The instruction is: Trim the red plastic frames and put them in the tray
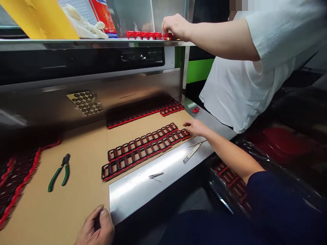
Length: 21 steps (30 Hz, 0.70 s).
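Observation:
My right hand (198, 128) reaches out to the right end of two long rows of red-and-black rectangular frames (143, 148) lying on a cardboard sheet (76, 200); its fingertips touch the end frames, fingers spread. My left hand (95, 228) rests on the near edge of the cardboard, fingers curled over it, holding nothing else. A further row of the same frames (145, 114) lies farther back, partly in shadow.
Green-handled pliers (60, 172) lie on the cardboard at left. Tweezers (192, 151) and a small metal clip (155, 176) rest on the steel counter (143, 187). One loose red piece (196, 109) sits at the back. A co-worker's hand (176, 26) touches red parts (144, 35) on the shelf above.

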### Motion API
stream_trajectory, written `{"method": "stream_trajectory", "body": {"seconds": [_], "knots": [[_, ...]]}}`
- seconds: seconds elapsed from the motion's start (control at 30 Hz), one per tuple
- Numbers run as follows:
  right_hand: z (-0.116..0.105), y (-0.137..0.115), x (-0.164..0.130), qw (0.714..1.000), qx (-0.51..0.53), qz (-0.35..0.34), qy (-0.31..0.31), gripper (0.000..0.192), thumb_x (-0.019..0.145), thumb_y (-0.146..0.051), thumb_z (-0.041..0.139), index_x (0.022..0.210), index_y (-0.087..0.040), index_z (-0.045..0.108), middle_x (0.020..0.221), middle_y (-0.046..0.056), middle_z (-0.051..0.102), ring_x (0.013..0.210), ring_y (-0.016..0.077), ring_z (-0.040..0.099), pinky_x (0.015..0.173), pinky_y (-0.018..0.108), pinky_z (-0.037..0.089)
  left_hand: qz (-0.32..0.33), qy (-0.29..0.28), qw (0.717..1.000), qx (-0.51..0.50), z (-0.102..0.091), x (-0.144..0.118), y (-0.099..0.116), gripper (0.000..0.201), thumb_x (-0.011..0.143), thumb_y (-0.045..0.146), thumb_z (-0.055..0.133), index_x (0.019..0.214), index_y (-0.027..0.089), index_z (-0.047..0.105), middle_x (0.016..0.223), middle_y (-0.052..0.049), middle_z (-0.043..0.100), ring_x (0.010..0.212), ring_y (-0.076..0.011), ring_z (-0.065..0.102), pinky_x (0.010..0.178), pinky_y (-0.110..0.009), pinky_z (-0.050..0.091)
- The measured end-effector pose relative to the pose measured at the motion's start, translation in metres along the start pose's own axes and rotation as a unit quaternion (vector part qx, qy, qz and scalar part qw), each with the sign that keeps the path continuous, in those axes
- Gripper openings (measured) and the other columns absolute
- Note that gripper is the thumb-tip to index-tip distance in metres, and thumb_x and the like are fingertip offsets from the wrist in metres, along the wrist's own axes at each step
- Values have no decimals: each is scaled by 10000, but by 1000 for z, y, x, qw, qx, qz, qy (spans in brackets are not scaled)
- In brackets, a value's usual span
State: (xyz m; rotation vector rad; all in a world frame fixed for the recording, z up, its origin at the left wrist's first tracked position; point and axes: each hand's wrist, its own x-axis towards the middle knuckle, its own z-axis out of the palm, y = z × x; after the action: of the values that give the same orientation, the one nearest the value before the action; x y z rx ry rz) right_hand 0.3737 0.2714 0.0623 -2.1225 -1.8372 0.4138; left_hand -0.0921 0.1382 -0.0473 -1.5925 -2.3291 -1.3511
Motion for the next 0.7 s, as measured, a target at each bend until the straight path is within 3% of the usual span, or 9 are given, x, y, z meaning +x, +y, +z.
{"method": "stream_trajectory", "body": {"seconds": [0.17, 0.27, 0.37, 0.7], "knots": [[-5, -28, 15, 995, -64, -60, -53, 303, 876, -113, 602, 1139, -146, 749, 1144, 86, 741, 1086, 225, 660, 946, 271, 471, 41, -31, 998, 28, -3, 0, 5, 262, 862, 429, 565, 941, 243, 732, 950, -56, 768, 896, -273, 713, 752, -367, 550], [-5, -30, 3, 987, -97, -94, -82, 219, 832, -165, 684, 1035, -161, 767, 1065, 88, 734, 1040, 240, 647, 922, 278, 462, 61, -35, 997, 28, -4, 0, 4, 228, 869, 403, 567, 924, 246, 723, 935, -52, 767, 866, -265, 713, 727, -364, 546], [4, -27, -18, 982, -119, -120, -86, 247, 845, -222, 694, 1082, -183, 748, 1112, 104, 689, 1097, 266, 600, 949, 305, 442, 81, -22, 996, 30, -3, 0, 5, 175, 867, 371, 584, 916, 265, 714, 899, -27, 767, 836, -243, 709, 714, -346, 536], [33, -22, -47, 990, -131, -55, -27, 328, 920, -292, 618, 1223, -183, 680, 1225, 136, 598, 1204, 299, 521, 952, 362, 451, 90, -28, 995, 43, -2, 0, 16, 192, 893, 371, 560, 919, 246, 703, 930, -52, 767, 833, -249, 723, 712, -347, 549]]}}
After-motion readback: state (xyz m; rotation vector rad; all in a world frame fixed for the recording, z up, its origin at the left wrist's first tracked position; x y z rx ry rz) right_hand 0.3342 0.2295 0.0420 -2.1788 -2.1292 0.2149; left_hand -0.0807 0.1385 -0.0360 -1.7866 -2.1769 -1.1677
